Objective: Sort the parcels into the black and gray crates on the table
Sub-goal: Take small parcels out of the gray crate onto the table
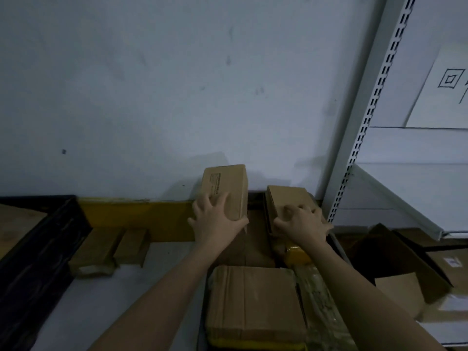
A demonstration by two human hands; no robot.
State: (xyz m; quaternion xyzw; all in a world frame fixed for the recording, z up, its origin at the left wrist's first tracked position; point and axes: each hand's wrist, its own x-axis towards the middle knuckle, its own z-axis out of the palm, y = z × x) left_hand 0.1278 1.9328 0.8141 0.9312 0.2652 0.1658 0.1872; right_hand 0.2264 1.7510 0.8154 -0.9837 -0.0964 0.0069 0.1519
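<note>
My left hand (215, 221) grips a small brown cardboard parcel (228, 186) with a printed label, held upright near the wall. My right hand (302, 222) grips a second brown parcel (286, 198) just to the right, fingers curled over its top. Both parcels sit above a pile of parcels in front of me, including a large taped cardboard box (253, 302) and a yellow-wrapped packet (296, 254). The black crate (38, 249) stands at the left, with cardboard showing inside it. No gray crate is in view.
Two small brown boxes (111, 249) lie on the table beside the black crate. A yellow board (134, 216) runs along the wall. A white shelf upright (364, 115) stands at the right, with open cardboard boxes (410, 262) below it.
</note>
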